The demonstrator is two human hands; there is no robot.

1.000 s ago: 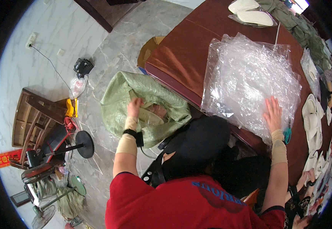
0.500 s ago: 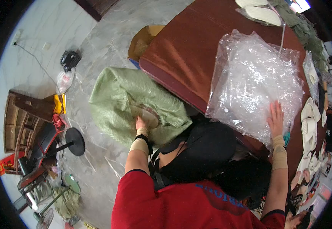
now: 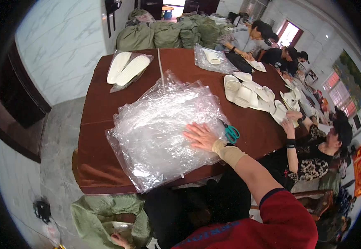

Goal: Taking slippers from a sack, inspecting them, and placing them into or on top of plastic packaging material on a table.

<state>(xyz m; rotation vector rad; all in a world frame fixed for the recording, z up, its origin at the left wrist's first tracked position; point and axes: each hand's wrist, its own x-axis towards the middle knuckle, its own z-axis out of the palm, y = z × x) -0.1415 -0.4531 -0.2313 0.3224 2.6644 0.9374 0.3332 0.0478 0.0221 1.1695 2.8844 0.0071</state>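
Note:
My right hand (image 3: 200,136) lies flat, fingers spread, on a thick pile of clear plastic bags (image 3: 159,133) on the brown table (image 3: 97,124). A tan wrist band sits on that forearm. My left hand (image 3: 120,239) is low at the bottom edge, inside the mouth of a green woven sack (image 3: 93,211) on the floor; its fingers are mostly hidden, touching something pale in the sack. Teal-handled scissors (image 3: 231,133) lie just right of my right hand.
A bag with white slipper soles (image 3: 126,68) lies at the far left of the table. Several white slippers (image 3: 247,91) are spread to the right. Other people (image 3: 321,145) sit along the right side. Green sacks (image 3: 168,33) are stacked beyond the table.
The view has swung up from the floor and sack to the tabletop. My right hand stays on the plastic bags; my left hand stays in the sack, now at the bottom edge.

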